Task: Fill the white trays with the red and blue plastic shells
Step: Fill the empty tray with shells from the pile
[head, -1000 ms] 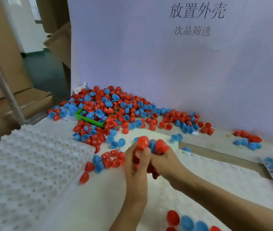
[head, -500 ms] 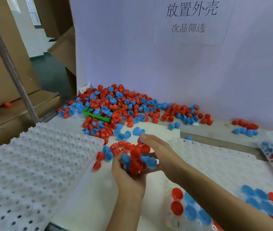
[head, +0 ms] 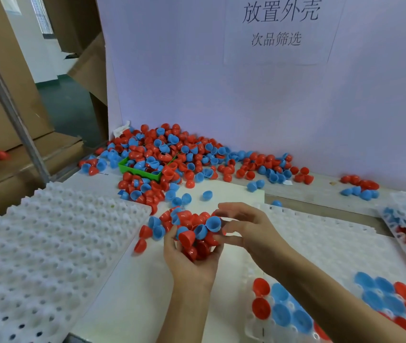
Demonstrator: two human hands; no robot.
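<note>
A bare strip of white table (head: 132, 293) runs near to far between the empty white dimpled plastic tray (head: 43, 256) on the left and the partly filled white tray (head: 325, 246) on the right. Its far end is blocked by a heap of red and blue plastic shells (head: 172, 159) against the pale lilac backboard (head: 221, 95), burying a green plastic bin (head: 145, 173).
</note>
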